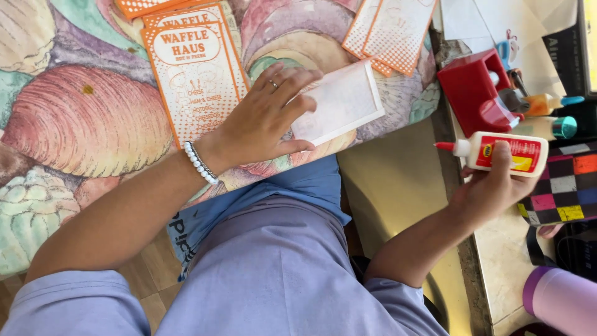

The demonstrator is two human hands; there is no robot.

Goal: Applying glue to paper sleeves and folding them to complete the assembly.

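My left hand (264, 118), with a ring and a white bead bracelet, lies flat on a blank white card (345, 99) on a shell-patterned cloth (81, 118), pressing its left end down. My right hand (494, 186) grips a white glue bottle (507, 152) with a red label and a red tip. The bottle is held sideways, tip pointing left, off the right of the cloth and apart from the card.
Orange-and-white printed cards (196, 78) lie left of my left hand, and more orange cards (392, 31) lie at the top. A red holder (476, 90), small bottles (547, 102) and a checkered item (563, 183) sit on the stone counter (504, 261) at right. A pink cylinder (563, 298) is at bottom right.
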